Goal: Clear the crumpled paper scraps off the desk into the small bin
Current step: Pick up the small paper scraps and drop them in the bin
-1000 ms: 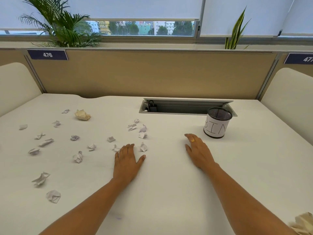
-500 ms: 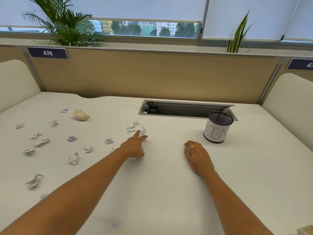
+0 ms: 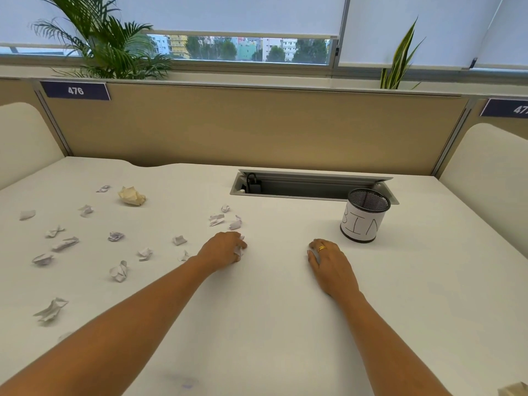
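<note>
Several white crumpled paper scraps (image 3: 118,270) lie scattered over the left half of the white desk (image 3: 271,324), with one larger cream-coloured ball (image 3: 131,195) near the back. My left hand (image 3: 223,251) is at the desk's middle, its fingers curled round a white scraps cluster (image 3: 239,248). Three more scraps (image 3: 227,220) lie just beyond it. My right hand (image 3: 331,264) rests flat on the desk, fingers straight, holding nothing. The small black mesh bin (image 3: 364,215), wrapped in white paper marked "BIN", stands upright just beyond my right hand.
An open cable tray (image 3: 311,187) with a black plug is sunk into the desk behind the bin. A tan partition (image 3: 257,127) closes the back; padded dividers stand at both sides. A cream paper corner (image 3: 514,391) shows at the bottom right.
My left hand went forward from lying flat to the scraps near the middle and curled its fingers round them. My right hand stayed resting on the desk.
</note>
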